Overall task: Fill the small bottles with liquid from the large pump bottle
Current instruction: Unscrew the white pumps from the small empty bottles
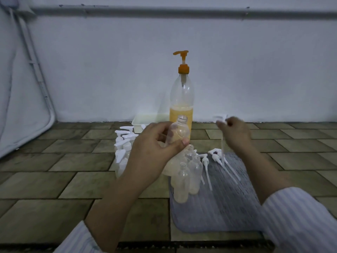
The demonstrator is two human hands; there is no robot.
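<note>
— Where is the small bottle (177,132) you are working on?

— In my left hand (155,148). My fingers and thumb are curled round its body, and I hold it up in front of the large pump bottle (181,99), its open neck pointing up and tipped a little to the right. Its long axis runs nearly upright.

— And your right hand (234,133)?

— It pinches a white pump top (220,118) by the head, fingers closed on it, the thin tube hanging straight down. It is blurred, so I cannot tell more.

— Which way does the next move go?

— I judge the open neck must meet the orange spout (180,52), which is well above and behind the small bottle and points left. My left hand is nearer to it.

— What else is around?

— More empty bottles (189,172) stand on a grey mat (218,207) below my hands, loose pump tops (215,157) lie beside them, capped bottles (122,148) stand to the left, and a white tray (140,123) sits behind.
</note>
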